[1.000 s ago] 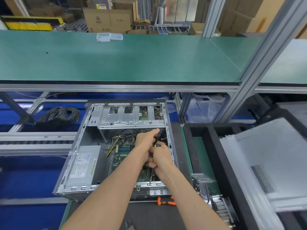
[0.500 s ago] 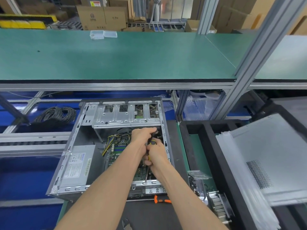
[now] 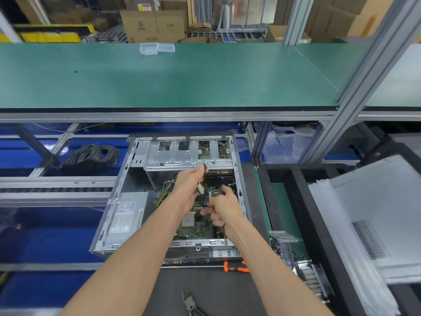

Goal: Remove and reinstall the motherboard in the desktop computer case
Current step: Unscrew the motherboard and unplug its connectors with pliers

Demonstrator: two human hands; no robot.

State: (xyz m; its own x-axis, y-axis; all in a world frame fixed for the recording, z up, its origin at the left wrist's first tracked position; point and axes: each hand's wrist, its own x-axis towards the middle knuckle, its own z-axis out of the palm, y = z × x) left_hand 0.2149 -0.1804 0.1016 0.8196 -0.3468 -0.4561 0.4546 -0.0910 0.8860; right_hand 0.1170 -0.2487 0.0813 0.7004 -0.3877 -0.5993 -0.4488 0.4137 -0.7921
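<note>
Case: the open grey steel desktop computer case (image 3: 127,197) lies on its side on the dark table (image 3: 205,290), as before.
Motherboard: the green circuit board (image 3: 200,226) sits inside the case, not yet lifted.
Change: the hands, bunched together a second ago, are now apart; the left hand (image 3: 190,182) has pulled a white cable connector (image 3: 200,189) up, so unplugging seems underway.
Right hand: (image 3: 222,207) grips a black-handled screwdriver (image 3: 215,194).
Writing: the power supply label (image 3: 124,216) is unreadable.
</note>
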